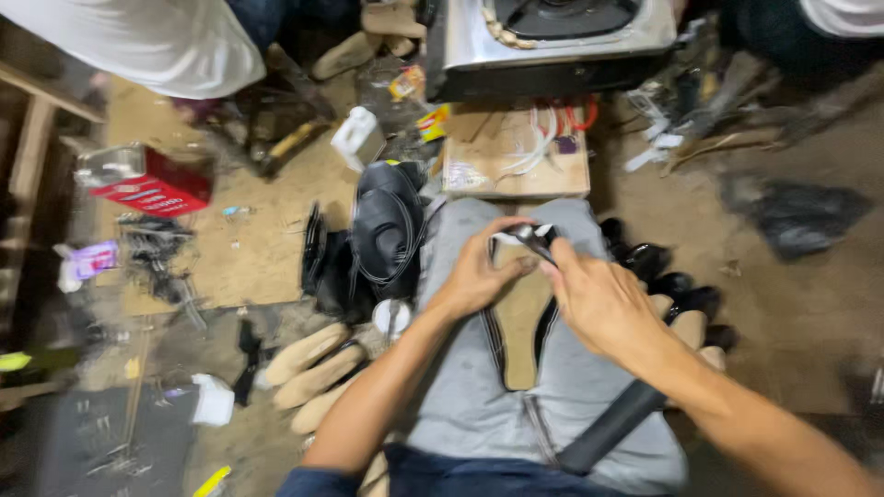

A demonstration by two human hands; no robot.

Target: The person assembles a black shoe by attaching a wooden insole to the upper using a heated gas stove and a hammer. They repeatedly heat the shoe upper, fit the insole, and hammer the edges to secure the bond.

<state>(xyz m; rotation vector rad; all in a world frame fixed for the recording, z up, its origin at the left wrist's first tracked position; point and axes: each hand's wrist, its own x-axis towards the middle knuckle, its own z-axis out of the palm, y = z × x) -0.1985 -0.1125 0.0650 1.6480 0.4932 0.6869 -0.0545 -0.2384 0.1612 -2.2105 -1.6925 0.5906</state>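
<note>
A shoe upper on a tan last (521,317) lies sole-up on my lap, over grey cloth (465,405). My left hand (477,276) grips the toe end of it, thumb pressed on the tan sole. My right hand (599,299) holds a dark metal tool (537,237) against the black leather edge at the toe. A black cylindrical handle (612,428) rests across my right thigh under my forearm.
Black shoe uppers (382,239) pile to the left. Tan wooden lasts (313,364) lie on the floor at lower left, finished black shoes (677,285) at right. A cardboard box (516,156) and metal stove (552,41) stand ahead, a red box (152,189) far left.
</note>
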